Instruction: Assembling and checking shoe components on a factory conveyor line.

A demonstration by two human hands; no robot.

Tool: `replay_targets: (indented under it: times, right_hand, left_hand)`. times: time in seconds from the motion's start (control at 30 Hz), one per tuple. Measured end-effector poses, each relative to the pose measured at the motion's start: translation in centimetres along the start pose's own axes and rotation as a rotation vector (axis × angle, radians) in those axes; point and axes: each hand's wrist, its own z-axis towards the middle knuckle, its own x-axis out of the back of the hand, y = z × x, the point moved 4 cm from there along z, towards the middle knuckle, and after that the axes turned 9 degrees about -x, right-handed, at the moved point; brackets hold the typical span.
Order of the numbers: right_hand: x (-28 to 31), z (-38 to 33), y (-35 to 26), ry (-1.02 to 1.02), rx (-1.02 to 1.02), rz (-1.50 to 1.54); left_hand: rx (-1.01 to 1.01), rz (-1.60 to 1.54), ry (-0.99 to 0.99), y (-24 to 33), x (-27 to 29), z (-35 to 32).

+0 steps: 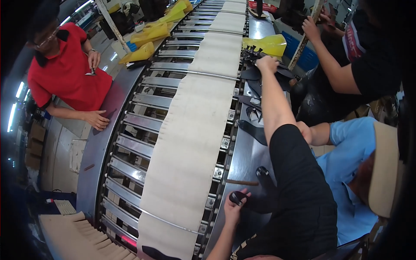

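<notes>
My left hand (234,205) is closed around the toe end of a black sandal (255,203) low over the metal worktop, its far end lost against my dark shirt. My right arm stretches far forward. At its end, my right hand (268,64) is closed over a heap of black shoe parts (252,54), and what its fingers hold is hidden. Between my hands, a black sole (252,132) and a sandal with white inside its straps (253,114) lie on the worktop. Another black sandal (263,172) rests nearer my left hand.
A slatted metal conveyor (138,144) carrying a pale cloth strip (190,125) runs along my left. A brown stick (242,183) lies on the worktop (242,156). A person in blue sits close at right, another in black beyond; one in red stands across the conveyor. Yellow shoe forms (271,44) stand ahead.
</notes>
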Motion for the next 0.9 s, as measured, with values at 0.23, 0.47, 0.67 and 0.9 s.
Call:
replay_targets:
  times: [0.23, 0.47, 0.67, 0.9]
  right_hand:
    - [-1.1, 7.2, 3.0, 0.074, 0.281, -0.42]
    - [-2.9, 7.2, 3.5, 0.188, 0.494, -0.554]
    - [-4.5, 7.8, 4.2, 0.183, 0.747, -0.423]
    - [0.8, 7.3, 0.3, -0.064, 0.86, -0.356]
  left_hand:
    - [-0.498, 0.857, -0.189, 0.3, -1.5, -0.6]
    - [-0.483, 0.824, -0.14, -0.5, -1.1, -0.4]
    - [-0.474, 0.79, -0.121, -0.7, -1.6, -0.4]
    - [-0.565, 0.898, -0.16, -0.9, -1.6, -0.7]
